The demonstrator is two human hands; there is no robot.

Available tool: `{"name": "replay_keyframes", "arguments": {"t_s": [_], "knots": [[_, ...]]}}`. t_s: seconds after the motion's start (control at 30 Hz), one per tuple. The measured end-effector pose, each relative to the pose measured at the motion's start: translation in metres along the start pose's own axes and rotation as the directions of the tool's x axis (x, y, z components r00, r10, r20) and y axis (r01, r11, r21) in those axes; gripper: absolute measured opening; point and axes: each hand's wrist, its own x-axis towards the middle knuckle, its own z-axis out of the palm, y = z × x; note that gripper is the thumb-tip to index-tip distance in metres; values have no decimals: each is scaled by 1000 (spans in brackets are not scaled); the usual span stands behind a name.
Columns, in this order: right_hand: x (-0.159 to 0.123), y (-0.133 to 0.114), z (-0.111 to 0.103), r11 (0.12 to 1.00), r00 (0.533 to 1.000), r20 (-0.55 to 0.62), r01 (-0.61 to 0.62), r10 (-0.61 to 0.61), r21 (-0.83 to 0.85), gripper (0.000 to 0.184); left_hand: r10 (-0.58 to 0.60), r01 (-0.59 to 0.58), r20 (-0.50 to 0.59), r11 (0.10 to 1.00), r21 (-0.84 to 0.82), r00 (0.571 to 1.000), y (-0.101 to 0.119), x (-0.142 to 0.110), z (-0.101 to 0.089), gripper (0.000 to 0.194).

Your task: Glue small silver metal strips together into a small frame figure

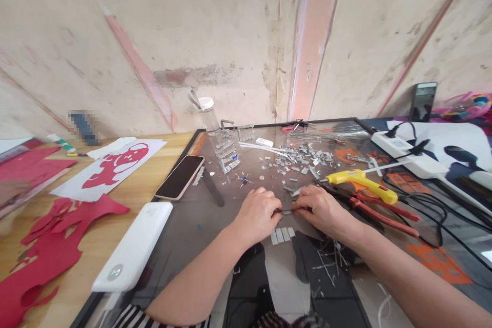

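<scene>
My left hand point(260, 213) and my right hand point(318, 206) face each other low over the glass tabletop. Between their pinched fingertips stretches a thin grey metal strip point(286, 211), one end in each hand. Just below it, a row of several small flat silver pieces point(282, 236) lies side by side. Past my fingers spreads a pile of silver metal scraps point(307, 158). A small ladder-like metal frame point(226, 156) stands farther back to the left. Close to my right hand lie a yellow glue gun point(361, 179) and red-handled pliers point(388, 212).
At left are a phone point(180, 177), a white power bank point(132, 246), red cut paper point(57, 246) and a clear bottle point(208, 115). A white power strip point(409, 156) with black cables sits at right. Thin wire bits point(330, 261) lie near my right forearm.
</scene>
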Motion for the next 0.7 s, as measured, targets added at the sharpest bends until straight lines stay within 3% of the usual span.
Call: {"name": "replay_keyframes", "arguments": {"t_s": [0.47, 0.7], "knots": [[2, -7, -7, 994, 995, 66, -86, 81, 66, 15, 8, -7, -13, 1000, 23, 1000, 1, -2, 1, 8], [-1, 2, -15, 960, 986, -34, -152, 165, 236, 13, -10, 8, -35, 999, -48, 999, -1, -3, -3, 11]]}}
